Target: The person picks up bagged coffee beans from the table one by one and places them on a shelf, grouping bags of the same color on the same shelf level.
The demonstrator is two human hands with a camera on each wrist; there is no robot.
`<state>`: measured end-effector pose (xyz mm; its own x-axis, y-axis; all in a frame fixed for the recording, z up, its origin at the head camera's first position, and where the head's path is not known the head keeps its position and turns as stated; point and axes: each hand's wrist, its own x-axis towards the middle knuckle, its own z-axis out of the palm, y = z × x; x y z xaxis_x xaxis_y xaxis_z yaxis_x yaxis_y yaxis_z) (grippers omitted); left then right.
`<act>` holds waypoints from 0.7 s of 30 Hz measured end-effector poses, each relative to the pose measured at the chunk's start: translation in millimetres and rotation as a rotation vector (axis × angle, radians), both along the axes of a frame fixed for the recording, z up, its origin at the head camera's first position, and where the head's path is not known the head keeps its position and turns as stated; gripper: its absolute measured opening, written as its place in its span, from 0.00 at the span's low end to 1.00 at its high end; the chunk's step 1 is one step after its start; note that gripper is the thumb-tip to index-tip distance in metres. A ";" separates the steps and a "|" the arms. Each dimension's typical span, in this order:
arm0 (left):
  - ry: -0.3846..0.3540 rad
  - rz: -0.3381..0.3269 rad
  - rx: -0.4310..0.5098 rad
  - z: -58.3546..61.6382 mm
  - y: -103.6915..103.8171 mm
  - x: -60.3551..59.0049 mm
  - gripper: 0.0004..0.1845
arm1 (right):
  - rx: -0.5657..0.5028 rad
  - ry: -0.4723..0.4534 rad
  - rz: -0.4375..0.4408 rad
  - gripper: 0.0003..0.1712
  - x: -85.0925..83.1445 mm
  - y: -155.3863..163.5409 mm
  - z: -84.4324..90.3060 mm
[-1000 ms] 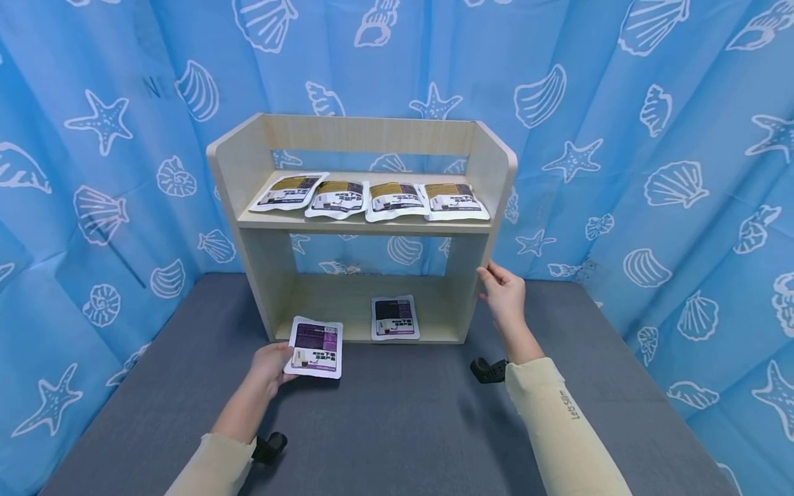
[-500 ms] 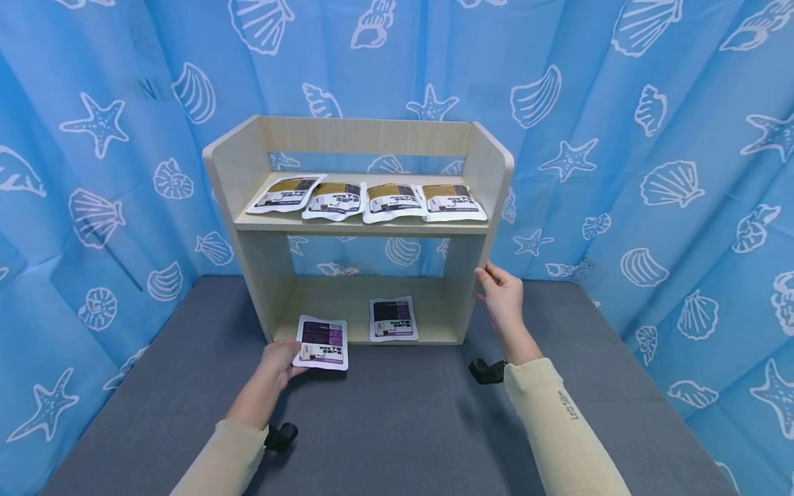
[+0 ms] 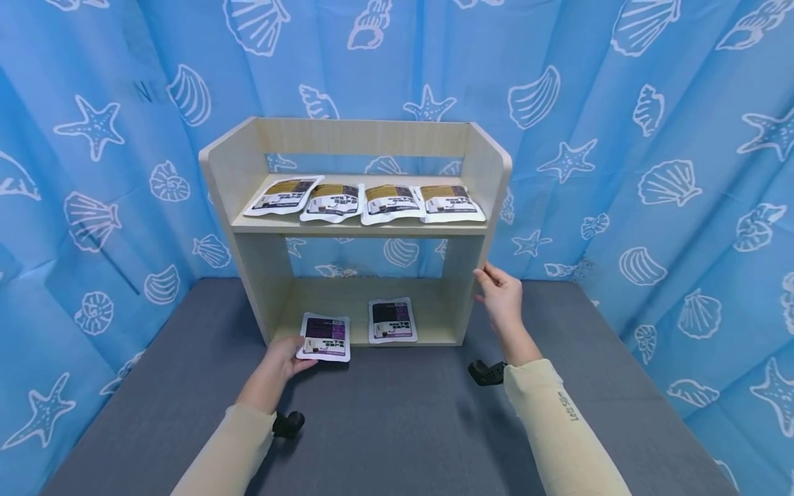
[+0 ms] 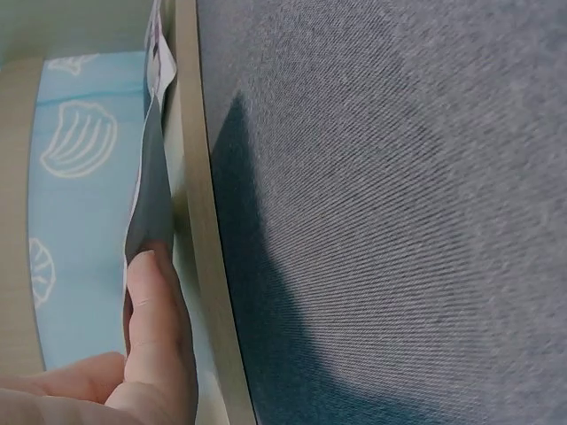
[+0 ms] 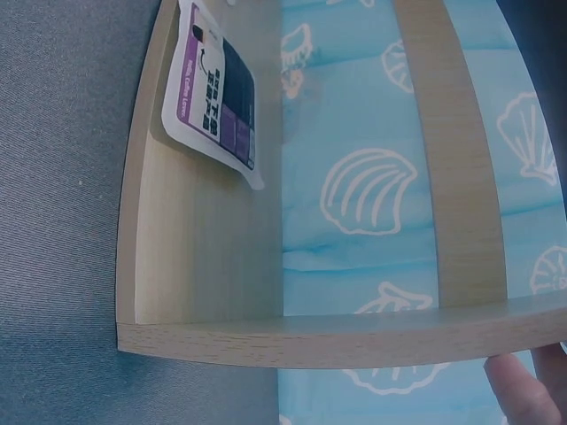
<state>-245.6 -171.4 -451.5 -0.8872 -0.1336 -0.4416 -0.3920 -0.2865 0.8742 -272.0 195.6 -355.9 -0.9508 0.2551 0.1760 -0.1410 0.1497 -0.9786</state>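
Observation:
My left hand [image 3: 282, 357] pinches the left edge of a white-bordered purple pouch [image 3: 325, 337], which lies face up at the front of the lower shelf. In the left wrist view the pouch [image 4: 151, 190] is seen edge-on above the shelf board, with a finger under it. A second purple pouch [image 3: 392, 320] rests on the same board to the right, apart from the first. My right hand [image 3: 501, 296] holds the front edge of the right side panel of the wooden shelf [image 3: 360, 231]. Only its fingertips [image 5: 512, 376] show in the right wrist view, against the panel's outer side.
Several gold-and-white pouches [image 3: 387, 202] lie in a row on the upper shelf, some edges touching. The shelf stands on a grey cloth-covered table [image 3: 397, 427]. Behind and around it hangs a blue curtain [image 3: 620, 207] with white shell prints.
My left hand has carried the purple pouch forward and slightly right, from in front of the lower shelf onto its front edge. My right hand stays at the side panel.

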 end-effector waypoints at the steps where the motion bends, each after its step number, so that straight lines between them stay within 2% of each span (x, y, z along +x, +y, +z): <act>1: 0.050 -0.030 0.055 -21.8 -8.8 -13.4 0.23 | 0.001 0.000 0.000 0.24 0.2 0.4 0.1; 3: 0.051 -0.041 0.057 -29.2 -11.5 -21.4 0.22 | 0.003 0.003 0.001 0.24 0.1 1.0 0.0; 5: 0.049 -0.047 0.052 -29.0 -11.0 -24.4 0.22 | 0.002 0.001 0.004 0.24 -0.3 1.5 -0.2; 6: 0.077 -0.066 0.091 -57.3 -23.1 -43.6 0.21 | 0.003 0.001 0.005 0.24 -0.3 1.6 -0.1; 7: 0.075 -0.065 0.086 -54.3 -22.0 -43.4 0.21 | 0.003 0.002 0.005 0.24 -0.4 1.6 -0.2; 8: 0.023 -0.035 0.026 -32.1 -12.7 -32.8 0.23 | 0.002 0.003 0.005 0.24 -0.2 1.4 -0.2; 12: 0.024 -0.028 0.052 -14.7 -8.0 -25.0 0.24 | -0.006 0.014 0.005 0.23 -0.1 0.8 -0.6; 13: -0.006 -0.011 0.027 18.7 5.2 -5.0 0.25 | -0.009 0.016 0.006 0.23 -0.1 0.7 -0.7; 15: -0.013 -0.009 0.060 24.7 6.7 -3.6 0.25 | -0.010 0.023 0.003 0.23 -0.3 0.7 -1.0; 17: -0.027 0.002 0.090 24.4 7.3 -6.9 0.26 | -0.008 0.026 0.001 0.24 0.0 0.4 -0.8; 19: -0.038 0.019 0.088 16.2 6.3 -16.8 0.26 | -0.010 0.028 0.000 0.24 0.2 0.2 -0.5; 21: -0.023 0.017 0.117 0.5 0.7 -29.3 0.26 | -0.015 0.028 0.001 0.24 0.6 0.2 -0.3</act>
